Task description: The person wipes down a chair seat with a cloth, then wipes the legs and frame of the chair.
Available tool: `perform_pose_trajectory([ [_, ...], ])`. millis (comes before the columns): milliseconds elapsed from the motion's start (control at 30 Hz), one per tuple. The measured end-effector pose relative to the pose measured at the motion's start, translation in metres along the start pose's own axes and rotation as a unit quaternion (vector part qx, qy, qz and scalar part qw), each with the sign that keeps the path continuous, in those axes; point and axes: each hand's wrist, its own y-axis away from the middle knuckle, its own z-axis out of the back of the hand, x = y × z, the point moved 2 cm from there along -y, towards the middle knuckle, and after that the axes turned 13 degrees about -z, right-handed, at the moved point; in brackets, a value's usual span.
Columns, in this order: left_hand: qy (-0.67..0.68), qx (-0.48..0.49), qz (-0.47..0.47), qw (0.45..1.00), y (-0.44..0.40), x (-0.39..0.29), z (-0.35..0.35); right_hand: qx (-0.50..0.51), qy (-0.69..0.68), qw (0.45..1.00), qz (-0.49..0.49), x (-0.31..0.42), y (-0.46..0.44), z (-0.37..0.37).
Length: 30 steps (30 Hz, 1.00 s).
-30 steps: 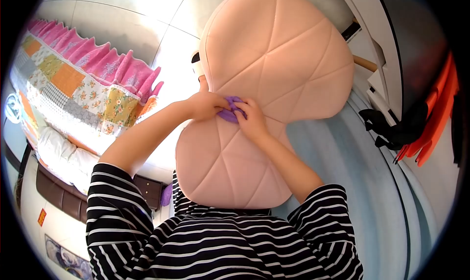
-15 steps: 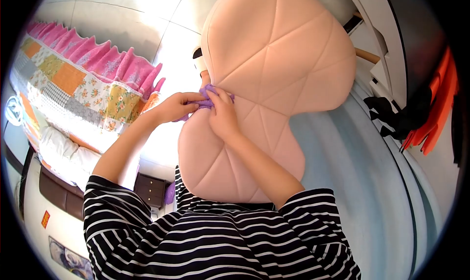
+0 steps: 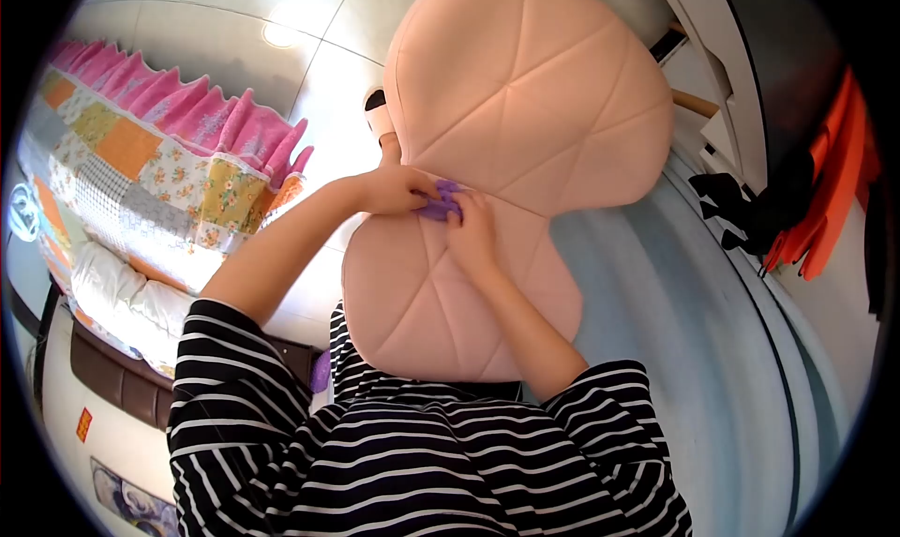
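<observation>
Head view agreed with what I saw from where I stood in the room: a small, crumpled purple cloth (image 3: 439, 205) lay on a large, peach-pink quilted padded piece with two rounded lobes (image 3: 506, 87), close to the narrow waist where the lobes met. The smaller lobe reached toward the person's black-and-white striped shirt (image 3: 412, 462).

The left hand (image 3: 389, 191) came from the side of the patchwork bed cover (image 3: 141, 171), and its fingers were closed on the left edge of the cloth. The right hand (image 3: 473, 232) came from the lower side, and its fingers were bent together on the other edge, with the thumb against the fabric. Both hands met almost at one point.

In my judgement the cloth was light, limp and not at all fragile; it would fold under any pressure, so a pinch at a gathered fold was the surest hold. The padded piece seemed soft on top but firm inside, and its smooth cover was perhaps a little slippery. Its weight I could not tell. For such a bulky thing, I would trust the rim beside the waist more than the flat middle.
</observation>
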Motion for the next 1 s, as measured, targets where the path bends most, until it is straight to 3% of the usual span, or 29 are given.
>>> perform_pose_trajectory([
  [133,0.149,0.025,0.157,0.976,0.035,0.007,0.021,0.098,-0.130,0.987,-0.016,0.021,0.010,-0.011],
  [167,0.181,0.036,0.202,0.962,0.042,0.001,0.028,0.189,-0.189,0.960,-0.083,0.023,0.008,-0.011],
  [233,0.224,0.023,0.201,0.953,0.052,-0.009,0.036,0.359,-0.294,0.859,-0.214,0.029,0.007,-0.004],
  [333,0.273,0.005,0.176,0.946,0.059,-0.022,0.035,0.441,-0.373,0.769,-0.272,0.035,0.015,0.013],
  [433,0.307,-0.046,0.123,0.943,0.073,-0.053,0.028,0.458,-0.494,0.684,-0.281,0.048,0.031,0.030],
  [533,0.299,-0.116,0.115,0.940,0.081,-0.069,0.023,0.396,-0.538,0.690,-0.279,0.050,0.032,0.041],
  [633,0.134,-0.177,0.073,0.972,0.072,-0.070,0.026,0.245,-0.373,0.875,-0.189,0.042,0.000,0.045],
  [667,0.076,-0.195,-0.001,0.978,0.061,-0.056,0.026,0.160,-0.346,0.918,-0.112,0.038,-0.016,0.039],
  [733,0.035,-0.189,0.018,0.981,0.035,-0.041,0.032,0.028,-0.232,0.972,0.006,0.018,-0.047,0.015],
  [800,-0.052,-0.155,0.013,0.986,0.017,-0.017,0.033,-0.062,-0.059,0.993,0.085,-0.002,-0.065,-0.010],
  [867,-0.183,-0.111,-0.040,0.976,0.002,0.022,0.020,-0.067,-0.017,0.997,0.040,0.016,-0.048,-0.009],
  [967,-0.191,-0.019,0.058,0.980,0.002,0.003,0.010,-0.035,0.038,0.999,0.005,0.016,-0.031,-0.014],
  [1000,-0.220,-0.016,0.048,0.974,0.002,0.004,0.005,-0.022,0.054,0.998,0.001,0.020,-0.030,-0.012],
])
